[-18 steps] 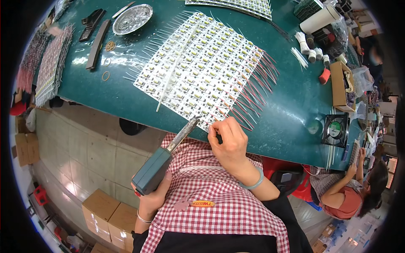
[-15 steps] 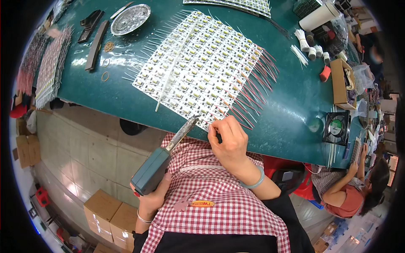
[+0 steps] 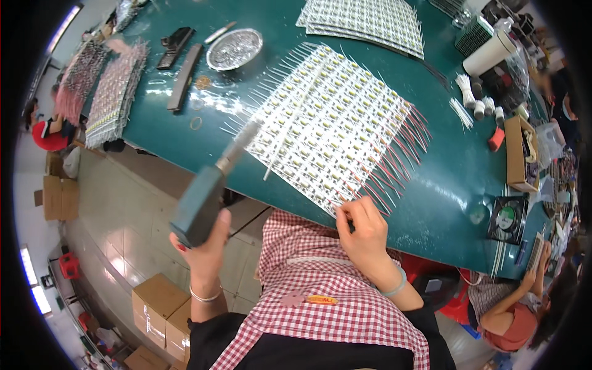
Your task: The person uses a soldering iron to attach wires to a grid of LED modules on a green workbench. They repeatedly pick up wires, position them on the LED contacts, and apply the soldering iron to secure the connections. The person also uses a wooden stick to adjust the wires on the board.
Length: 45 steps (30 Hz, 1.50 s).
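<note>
Two hands in view. L hand point(image 3: 206, 243) was closed round the teal handle of a soldering tool point(image 3: 209, 188), metal tip angled up toward the near-left edge of the LED strip panel point(image 3: 333, 132). R hand point(image 3: 364, 231) sat at the panel's near corner, fingers curled, apparently pinching a red wire end point(image 3: 370, 194); contact too small to confirm. Panel lay flat on the green table point(image 3: 444, 185), w/ a round metal dish point(image 3: 234, 49) well apart at the far side.

Foil dish point(image 3: 234, 49), small fan point(image 3: 508, 219)
</note>
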Each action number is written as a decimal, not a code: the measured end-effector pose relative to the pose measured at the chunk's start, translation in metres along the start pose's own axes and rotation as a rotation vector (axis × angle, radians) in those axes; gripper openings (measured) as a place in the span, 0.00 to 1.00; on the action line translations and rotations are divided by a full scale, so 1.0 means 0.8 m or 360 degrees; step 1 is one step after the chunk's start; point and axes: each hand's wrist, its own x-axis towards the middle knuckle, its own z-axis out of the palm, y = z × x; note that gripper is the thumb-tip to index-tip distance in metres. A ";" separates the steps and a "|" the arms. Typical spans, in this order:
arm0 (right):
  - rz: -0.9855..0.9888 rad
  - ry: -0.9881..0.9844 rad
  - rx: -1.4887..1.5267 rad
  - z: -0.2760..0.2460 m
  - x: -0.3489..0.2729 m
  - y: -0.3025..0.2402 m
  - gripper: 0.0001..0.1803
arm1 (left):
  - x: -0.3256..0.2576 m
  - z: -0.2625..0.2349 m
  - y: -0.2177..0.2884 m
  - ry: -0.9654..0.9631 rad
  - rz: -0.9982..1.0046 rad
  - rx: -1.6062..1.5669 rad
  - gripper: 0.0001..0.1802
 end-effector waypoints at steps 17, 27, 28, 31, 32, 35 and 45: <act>0.0254 0.0596 -0.0302 -0.167 0.079 0.136 0.04 | 0.169 0.079 0.029 -0.0063 -0.0111 -0.0900 0.12; -0.0171 0.0546 -0.1223 -0.180 0.202 0.335 0.12 | 0.120 0.092 0.026 -0.0096 -0.0159 -0.0766 0.13; -0.0196 0.0606 -0.1305 -0.175 0.203 0.352 0.09 | 0.119 0.095 0.022 -0.0026 -0.0214 -0.0733 0.15; -0.0164 0.0835 -0.1187 -0.153 0.221 0.350 0.04 | 0.115 0.039 -0.015 -0.0359 -0.0246 -0.0062 0.46; -0.0199 0.0764 -0.1243 -0.150 0.221 0.357 0.03 | 0.105 0.072 0.027 -0.0245 -0.0224 -0.0162 0.33; -0.0185 0.0669 -0.1478 -0.147 0.212 0.358 0.02 | 0.096 0.124 0.065 -0.0297 0.0254 -0.0049 0.22; -0.0139 0.0841 -0.1294 -0.142 0.221 0.345 0.02 | 0.117 0.146 0.055 -0.0645 0.0035 -0.0140 0.22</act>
